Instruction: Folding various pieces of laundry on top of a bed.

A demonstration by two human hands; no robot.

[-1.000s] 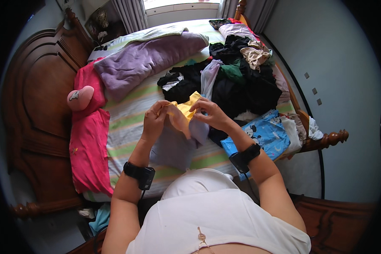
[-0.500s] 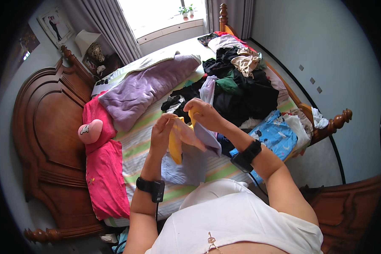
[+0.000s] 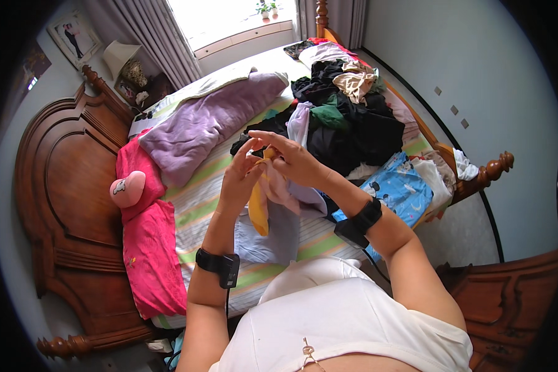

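Note:
My left hand [image 3: 239, 180] and my right hand [image 3: 292, 162] are raised over the bed, almost touching. Both pinch the upper edge of a small thin garment [image 3: 258, 211] with yellow, pale pink and lavender parts, which hangs down between them. Its exact kind is not clear from its bunched shape. Beneath it, a grey-blue cloth [image 3: 266, 239] lies flat on the striped sheet [image 3: 198, 232]. Just beyond my hands, a white and lavender cloth [image 3: 298, 124] rests against a heap of black clothes [image 3: 369, 136].
A green piece [image 3: 330, 115] and a beige garment [image 3: 355, 84] top the heap. Blue printed fabric [image 3: 400, 186] lies at the right edge. A purple blanket [image 3: 198, 133], pink bedding [image 3: 152, 260] and a pink cap-like item [image 3: 128, 189] are on the left, by the wooden headboard [image 3: 74, 204].
My hands have come together, the right one moving left and the left one slightly up. The garment's top edge is now gathered between them, and its yellow part hangs narrower.

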